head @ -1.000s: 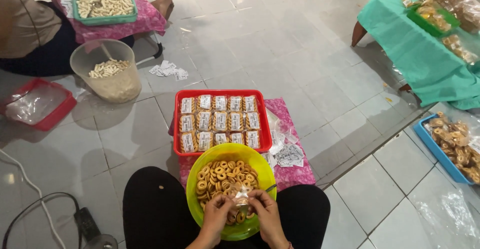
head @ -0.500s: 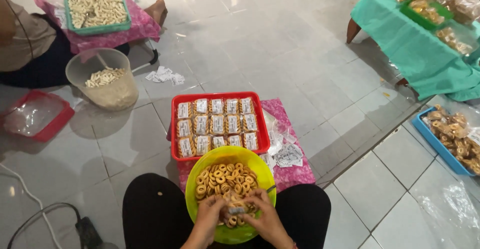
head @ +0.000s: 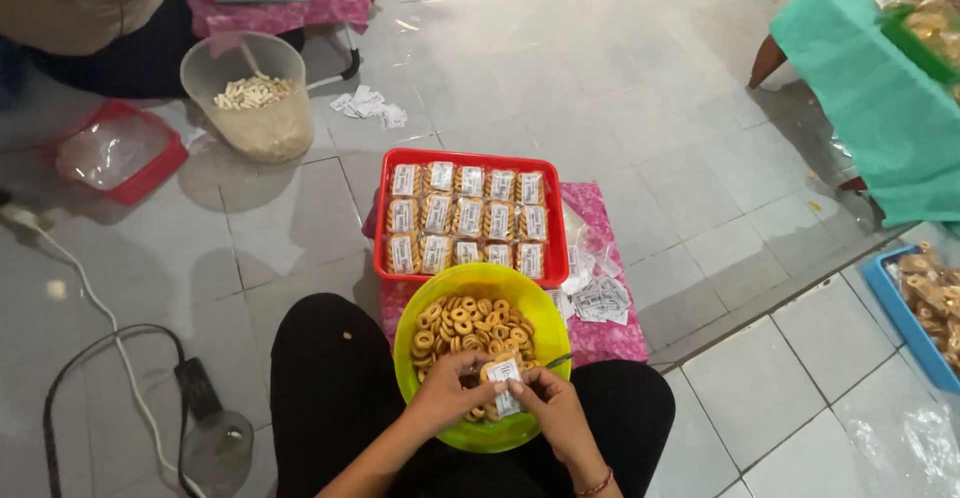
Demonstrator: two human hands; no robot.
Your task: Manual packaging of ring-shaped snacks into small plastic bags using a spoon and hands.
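A green bowl (head: 530, 303) of small ring-shaped snacks (head: 465, 323) rests on my lap. Over its near side my left hand (head: 445, 393) and my right hand (head: 550, 403) together pinch a small clear packet (head: 502, 373) with a white label and some rings inside. Just beyond the bowl a red tray (head: 385, 218) holds rows of filled, labelled packets (head: 470, 218). The tray sits on a low stand covered in pink cloth (head: 600, 218).
Loose white labels (head: 600, 303) and clear bags lie on the pink cloth at right. A clear bucket of stick snacks (head: 255, 108), a red tray (head: 125, 153) and another person sit far left. A cable and power plug (head: 195, 388) lie left. A teal-covered table (head: 870, 88) and blue tray (head: 915, 308) stand right.
My hands have lifted the small packet slightly out of the rings, its white label now facing up. The view has shifted so everything sits further right and lower.
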